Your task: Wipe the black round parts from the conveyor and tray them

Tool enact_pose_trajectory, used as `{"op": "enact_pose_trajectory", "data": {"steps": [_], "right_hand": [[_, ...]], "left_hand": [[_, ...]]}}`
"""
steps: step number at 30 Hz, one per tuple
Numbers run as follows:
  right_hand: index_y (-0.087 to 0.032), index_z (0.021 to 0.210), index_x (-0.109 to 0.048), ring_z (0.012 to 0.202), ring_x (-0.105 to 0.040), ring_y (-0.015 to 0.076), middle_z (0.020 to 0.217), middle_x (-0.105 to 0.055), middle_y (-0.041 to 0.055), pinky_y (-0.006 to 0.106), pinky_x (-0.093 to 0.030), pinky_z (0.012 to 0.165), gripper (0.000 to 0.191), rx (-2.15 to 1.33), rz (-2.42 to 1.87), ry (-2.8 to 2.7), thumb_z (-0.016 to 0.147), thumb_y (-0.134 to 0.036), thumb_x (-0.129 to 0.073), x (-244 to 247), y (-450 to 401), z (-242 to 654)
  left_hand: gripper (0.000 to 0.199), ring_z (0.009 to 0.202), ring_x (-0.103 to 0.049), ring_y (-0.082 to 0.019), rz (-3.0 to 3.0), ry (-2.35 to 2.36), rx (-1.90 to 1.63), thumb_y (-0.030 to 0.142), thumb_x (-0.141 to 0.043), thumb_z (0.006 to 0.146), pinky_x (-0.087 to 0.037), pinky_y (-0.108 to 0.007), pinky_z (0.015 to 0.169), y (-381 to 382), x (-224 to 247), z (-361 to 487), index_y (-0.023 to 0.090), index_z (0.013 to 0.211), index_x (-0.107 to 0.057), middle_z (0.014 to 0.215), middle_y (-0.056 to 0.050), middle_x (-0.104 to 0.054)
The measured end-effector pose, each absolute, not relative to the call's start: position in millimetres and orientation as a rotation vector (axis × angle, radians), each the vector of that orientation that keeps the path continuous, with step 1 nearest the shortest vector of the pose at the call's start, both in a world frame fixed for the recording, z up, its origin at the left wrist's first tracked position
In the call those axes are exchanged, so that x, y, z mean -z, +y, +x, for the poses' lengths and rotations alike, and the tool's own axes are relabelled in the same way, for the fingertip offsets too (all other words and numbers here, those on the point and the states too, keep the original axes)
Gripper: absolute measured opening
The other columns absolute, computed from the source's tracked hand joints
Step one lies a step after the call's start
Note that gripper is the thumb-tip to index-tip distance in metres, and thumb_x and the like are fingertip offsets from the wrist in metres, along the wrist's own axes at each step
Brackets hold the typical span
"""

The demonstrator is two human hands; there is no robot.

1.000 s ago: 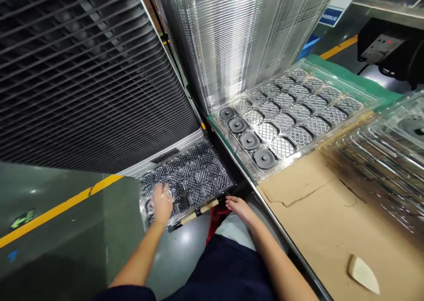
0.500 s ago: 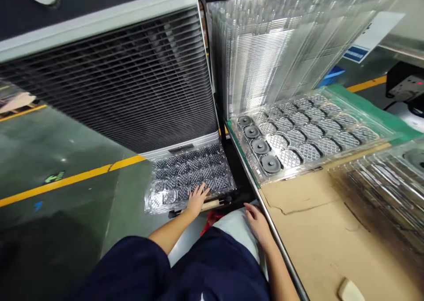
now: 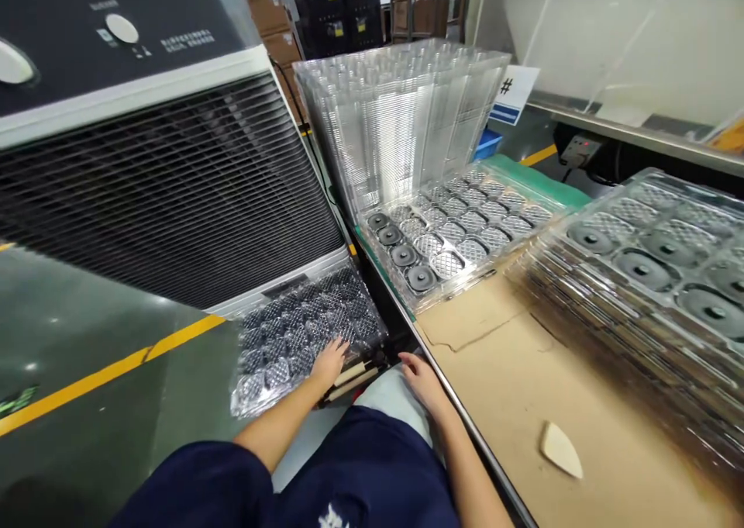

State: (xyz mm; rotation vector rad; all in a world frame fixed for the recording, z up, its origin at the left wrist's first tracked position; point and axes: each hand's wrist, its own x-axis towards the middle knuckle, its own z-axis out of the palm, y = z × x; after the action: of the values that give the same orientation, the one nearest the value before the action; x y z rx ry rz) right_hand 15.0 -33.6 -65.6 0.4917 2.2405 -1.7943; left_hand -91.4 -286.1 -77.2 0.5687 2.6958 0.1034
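My left hand (image 3: 329, 364) rests on the near edge of a clear plastic tray (image 3: 284, 334) that lies low beside the cooler, its fingers spread. My right hand (image 3: 419, 376) hangs over my lap by the table's metal edge, fingers apart, holding nothing. On the table, an open clear tray (image 3: 459, 229) has a column of dark round parts (image 3: 421, 278) at its left side; its other pockets show a mesh pattern. At the right, a stack of clear trays (image 3: 616, 280) holds grey round parts on top.
A large air cooler (image 3: 174, 187) stands at the left. Behind the open tray rises a tall stack of clear trays (image 3: 401, 125). A pale wedge-shaped piece (image 3: 561, 450) lies on the brown cardboard (image 3: 500, 388). Black crates (image 3: 337, 8) and cartons are farther back.
The view has tilted up and turned right, bringing more of the right-hand tray stack and background into sight. My left hand stays on the low tray; my right hand is still beside the table.
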Motion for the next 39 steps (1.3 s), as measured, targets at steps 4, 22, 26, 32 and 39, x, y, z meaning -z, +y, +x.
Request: {"op": "enact_pose_trajectory", "data": {"steps": [4,22,26,32,39], "right_hand": [[-0.016,0.119,-0.057,0.104,-0.059,0.0185,0.119,-0.059,0.0083,0.041,-0.052,0.090,0.034,1.760,0.437,2.252,0.092,-0.037,-0.055,64,-32,17],[-0.015,0.120,-0.056,0.105,-0.059,0.0190,0.120,-0.058,0.0086,0.042,-0.052,0.091,0.035,1.686,0.320,2.265,0.093,-0.037,-0.055,24,-30,27],[-0.017,0.118,-0.061,0.114,-0.057,0.0215,0.124,-0.059,0.0088,0.043,-0.045,0.101,0.036,1.680,0.293,2.244,0.085,-0.030,-0.065,-3,-16,51],[-0.023,0.129,-0.059,0.111,-0.061,0.0220,0.125,-0.063,0.0078,0.032,-0.046,0.098,0.046,1.743,0.488,2.227,0.084,-0.033,-0.060,-57,12,159],[-0.018,0.118,-0.065,0.098,-0.065,0.0208,0.112,-0.068,0.0114,0.032,-0.051,0.088,0.046,1.774,1.636,2.383,0.086,-0.046,-0.047,-82,55,291]], "left_hand": [[0.040,0.117,-0.054,-0.027,0.545,2.682,-0.071,0.034,-0.058,0.090,-0.048,-0.051,0.096,-282,75,-92,0.018,0.127,-0.052,0.134,-0.012,-0.051],[0.032,0.116,-0.060,-0.020,1.040,2.402,-0.203,0.024,-0.050,0.093,-0.047,-0.038,0.103,-200,-18,-100,0.015,0.122,-0.059,0.125,-0.010,-0.064],[0.039,0.115,-0.062,-0.016,1.437,2.230,-0.372,0.028,-0.034,0.097,-0.048,-0.030,0.101,-145,-54,-86,0.017,0.126,-0.058,0.126,-0.007,-0.065],[0.037,0.120,-0.058,-0.019,1.903,1.952,-0.473,0.020,-0.035,0.095,-0.046,-0.037,0.104,-64,-72,-48,0.021,0.124,-0.059,0.129,-0.008,-0.063],[0.065,0.138,-0.038,-0.035,2.157,1.892,-0.153,0.010,-0.072,0.072,-0.038,-0.053,0.108,-5,-65,6,0.023,0.132,-0.051,0.150,-0.018,-0.039]]}}
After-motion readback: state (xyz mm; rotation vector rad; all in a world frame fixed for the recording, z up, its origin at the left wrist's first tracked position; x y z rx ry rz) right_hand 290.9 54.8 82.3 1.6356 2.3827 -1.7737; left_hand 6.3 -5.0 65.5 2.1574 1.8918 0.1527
